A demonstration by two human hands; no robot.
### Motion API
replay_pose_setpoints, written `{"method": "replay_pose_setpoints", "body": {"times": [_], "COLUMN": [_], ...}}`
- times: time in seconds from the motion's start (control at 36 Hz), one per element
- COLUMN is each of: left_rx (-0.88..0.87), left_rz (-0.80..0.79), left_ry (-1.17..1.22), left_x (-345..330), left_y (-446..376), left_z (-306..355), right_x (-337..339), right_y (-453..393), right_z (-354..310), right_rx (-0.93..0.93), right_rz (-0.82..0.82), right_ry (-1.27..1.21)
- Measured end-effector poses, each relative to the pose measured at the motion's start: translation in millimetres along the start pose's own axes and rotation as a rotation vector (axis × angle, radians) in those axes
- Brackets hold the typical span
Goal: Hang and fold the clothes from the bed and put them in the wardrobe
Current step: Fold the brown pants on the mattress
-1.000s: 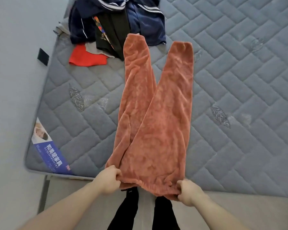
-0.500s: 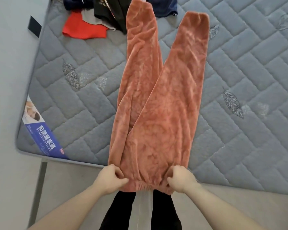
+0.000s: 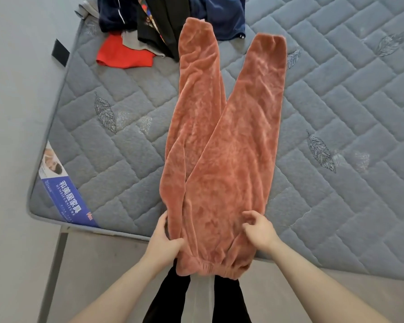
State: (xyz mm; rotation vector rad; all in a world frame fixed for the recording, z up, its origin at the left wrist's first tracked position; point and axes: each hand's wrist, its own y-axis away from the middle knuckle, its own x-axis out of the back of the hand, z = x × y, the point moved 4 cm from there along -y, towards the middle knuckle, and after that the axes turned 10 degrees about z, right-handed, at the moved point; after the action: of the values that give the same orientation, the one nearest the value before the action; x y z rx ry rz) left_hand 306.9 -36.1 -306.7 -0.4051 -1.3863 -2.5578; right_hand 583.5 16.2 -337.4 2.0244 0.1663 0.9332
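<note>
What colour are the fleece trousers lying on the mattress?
The fleece trousers are a rusty orange-pink, plain with no pattern; the head view shows them.

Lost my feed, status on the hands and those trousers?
Left hand grips orange trousers at hip. Right hand loosely curled on them, holding nothing. Trousers flat on mattress, legs splayed. Clothes pile touches one cuff.

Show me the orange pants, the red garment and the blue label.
orange pants (image 3: 222, 173), head view, seat fabric
red garment (image 3: 124, 55), head view, its middle
blue label (image 3: 67, 198), head view, printed band
</note>
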Motion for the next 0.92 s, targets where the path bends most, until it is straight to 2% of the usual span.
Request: {"method": "replay_pose_setpoints", "body": {"times": [0.17,0.28,0.36,0.56,0.67,0.72,0.81,0.92], "left_rx": [-0.318,-0.525,-0.619,-0.656,-0.584,-0.606,-0.643,-0.635], "left_rz": [-0.154,-0.265,-0.329,-0.486,-0.626,-0.659,-0.555,-0.218], "left_ry": [-0.212,-0.439,-0.574,-0.874,-0.993,-1.038,-0.891,-0.568], "left_x": [-53,-102,-138,-201,-205,-200,-188,-157], "left_y": [27,47,59,43,17,3,-8,-36], "left_z": [44,63,72,52,33,31,52,94], "right_x": [23,45,54,68,72,72,71,71], "right_y": [-20,-13,-17,-26,-24,-27,-33,-42], "right_z": [58,65,79,95,92,91,84,49], "right_rx": [-0.096,-0.161,-0.201,-0.259,-0.269,-0.265,-0.200,-0.059], "right_rz": [0.096,0.140,0.157,0.173,0.161,0.152,0.147,0.154], "right_ry": [-0.204,-0.295,-0.307,-0.373,-0.367,-0.354,-0.322,-0.313]}}
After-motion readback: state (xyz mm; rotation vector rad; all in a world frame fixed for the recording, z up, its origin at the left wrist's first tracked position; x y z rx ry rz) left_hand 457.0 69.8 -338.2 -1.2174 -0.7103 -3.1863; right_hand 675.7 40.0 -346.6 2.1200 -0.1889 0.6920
